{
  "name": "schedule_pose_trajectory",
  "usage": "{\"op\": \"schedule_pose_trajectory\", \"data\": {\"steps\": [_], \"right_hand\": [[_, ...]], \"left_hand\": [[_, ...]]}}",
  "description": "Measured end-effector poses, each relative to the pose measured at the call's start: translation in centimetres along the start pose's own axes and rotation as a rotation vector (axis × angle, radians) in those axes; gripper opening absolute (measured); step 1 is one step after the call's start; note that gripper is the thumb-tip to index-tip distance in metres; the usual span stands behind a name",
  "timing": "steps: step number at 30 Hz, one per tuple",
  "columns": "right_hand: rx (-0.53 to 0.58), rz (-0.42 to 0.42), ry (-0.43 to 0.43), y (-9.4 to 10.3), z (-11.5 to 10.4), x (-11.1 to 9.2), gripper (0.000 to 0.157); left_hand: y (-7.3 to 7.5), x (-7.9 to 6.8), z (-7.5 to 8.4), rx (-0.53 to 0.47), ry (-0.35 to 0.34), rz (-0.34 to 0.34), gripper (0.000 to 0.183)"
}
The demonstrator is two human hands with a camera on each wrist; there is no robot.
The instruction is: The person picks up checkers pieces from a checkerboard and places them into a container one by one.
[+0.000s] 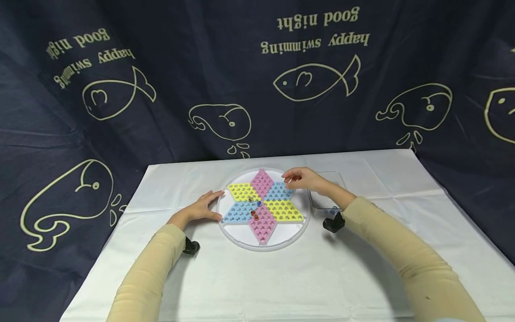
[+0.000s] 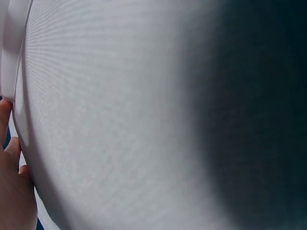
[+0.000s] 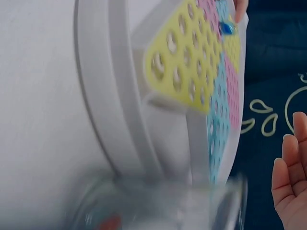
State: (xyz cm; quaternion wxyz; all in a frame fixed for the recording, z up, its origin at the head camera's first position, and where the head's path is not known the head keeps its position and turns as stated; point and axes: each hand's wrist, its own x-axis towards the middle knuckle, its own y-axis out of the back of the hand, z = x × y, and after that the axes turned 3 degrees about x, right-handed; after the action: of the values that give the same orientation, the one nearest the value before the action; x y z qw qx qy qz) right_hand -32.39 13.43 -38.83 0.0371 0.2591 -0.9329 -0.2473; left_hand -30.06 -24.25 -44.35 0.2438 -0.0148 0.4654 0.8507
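A round white Chinese checkers board (image 1: 237,237) bears a star of pink, yellow and blue holed sections. My left hand (image 1: 203,206) rests at its left rim, fingers spread; part of this hand (image 2: 17,187) shows at the left edge of the left wrist view. My right hand (image 1: 304,180) hovers over the upper right blue section, fingers loosely bent, nothing visible in them. Near the star's middle stand a blue game piece (image 1: 259,204), a yellowish piece (image 1: 251,200) and two reddish-brown pieces (image 1: 253,213). The blue piece shows small in the right wrist view.
A clear plastic box (image 1: 342,179) stands right of the board, under my right forearm, with a few small pieces inside. White cloth (image 1: 257,281) covers the table. Behind it hangs a dark blue curtain (image 1: 225,67) with fish drawings.
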Motion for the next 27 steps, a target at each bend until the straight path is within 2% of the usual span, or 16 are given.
{"op": "schedule_pose_trajectory", "data": {"steps": [7, 13, 21, 27], "right_hand": [[0.014, -0.051, 0.033, -2.1, -0.2, 1.1, 0.041], [-0.009, -0.047, 0.060, -3.7, -0.2, 1.7, 0.039], [-0.051, -0.037, 0.023, -5.2, -0.2, 2.5, 0.037], [-0.077, -0.074, 0.048, -6.2, -0.3, 3.1, 0.036]], "left_hand": [[0.0, 0.1, -0.1, 0.000, -0.008, 0.003, 0.095], [-0.1, 0.1, -0.1, -0.005, 0.000, -0.003, 0.095], [0.0, 0.1, 0.0, -0.006, 0.000, -0.008, 0.095], [0.0, 0.2, -0.1, -0.007, -0.002, -0.008, 0.095]]}}
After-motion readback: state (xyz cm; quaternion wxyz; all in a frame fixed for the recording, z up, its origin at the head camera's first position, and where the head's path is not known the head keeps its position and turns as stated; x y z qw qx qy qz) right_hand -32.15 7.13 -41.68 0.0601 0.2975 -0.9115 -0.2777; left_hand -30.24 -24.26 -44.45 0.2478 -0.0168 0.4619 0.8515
